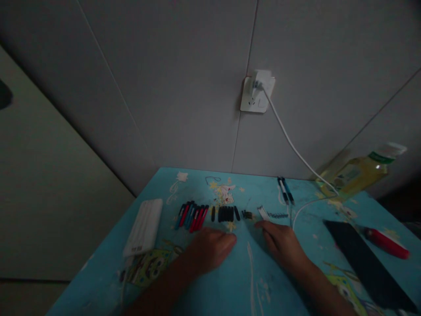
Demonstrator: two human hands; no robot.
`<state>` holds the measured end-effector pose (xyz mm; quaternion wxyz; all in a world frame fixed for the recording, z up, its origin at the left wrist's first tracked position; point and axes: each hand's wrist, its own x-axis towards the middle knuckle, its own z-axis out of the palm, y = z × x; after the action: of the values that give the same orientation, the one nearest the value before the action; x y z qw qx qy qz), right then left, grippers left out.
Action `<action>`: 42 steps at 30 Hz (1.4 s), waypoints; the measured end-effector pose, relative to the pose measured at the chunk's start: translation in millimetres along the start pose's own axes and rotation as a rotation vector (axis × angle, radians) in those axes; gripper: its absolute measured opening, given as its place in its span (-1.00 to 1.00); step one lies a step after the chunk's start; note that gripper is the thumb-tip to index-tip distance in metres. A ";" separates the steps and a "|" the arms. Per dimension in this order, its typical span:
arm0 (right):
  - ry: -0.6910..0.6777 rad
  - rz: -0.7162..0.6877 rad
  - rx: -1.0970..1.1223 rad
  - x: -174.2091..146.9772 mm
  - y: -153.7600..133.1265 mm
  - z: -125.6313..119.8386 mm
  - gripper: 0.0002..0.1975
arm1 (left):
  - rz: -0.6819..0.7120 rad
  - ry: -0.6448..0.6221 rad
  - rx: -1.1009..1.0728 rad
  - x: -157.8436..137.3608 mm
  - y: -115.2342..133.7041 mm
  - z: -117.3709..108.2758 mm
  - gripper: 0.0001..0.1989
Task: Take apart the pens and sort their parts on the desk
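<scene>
My left hand (215,246) is closed in a fist low over the table, just in front of the pen parts; whatever may be inside it is hidden. My right hand (281,245) has its index finger stretched forward and its thumb apart, close to a small white piece (263,213). Left of centre lie several red and blue pen barrels (192,216). Beside them is a row of short black pen grips (226,214). Small dark and brassy pieces (247,215) lie between the hands. To their right is a row of tiny dark parts, perhaps springs (278,215).
Two pens (285,191) lie at the back. A white power bank (144,227) is at the left. To the right are a tilted bottle of yellow liquid (358,173), a dark flat strip (365,261) and a red object (387,243). A white cable (292,142) hangs from the wall socket.
</scene>
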<state>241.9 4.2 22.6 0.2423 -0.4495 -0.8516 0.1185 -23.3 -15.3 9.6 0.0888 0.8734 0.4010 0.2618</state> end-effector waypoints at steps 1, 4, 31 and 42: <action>-0.018 -0.013 0.003 -0.9 -3.0 -0.1 -0.70 | -0.056 0.014 0.031 1.0 -5.9 -3.2 -0.77; -0.065 -0.087 -0.025 -3.6 -11.9 1.0 -0.72 | -0.302 0.109 0.146 3.9 -22.1 -12.5 -0.76; 0.154 -0.321 0.010 -9.0 -24.2 12.4 -0.78 | -0.766 -0.052 0.441 -0.6 -20.4 -17.2 -0.76; 0.194 -0.336 0.014 -8.4 -24.1 11.5 -0.79 | -0.617 0.104 0.404 -1.4 -25.7 -15.1 -0.72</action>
<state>222.9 -16.3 20.4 0.3426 -0.3087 -0.8865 0.0386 -48.8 -0.1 12.5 -0.0314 0.6969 0.6929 0.1823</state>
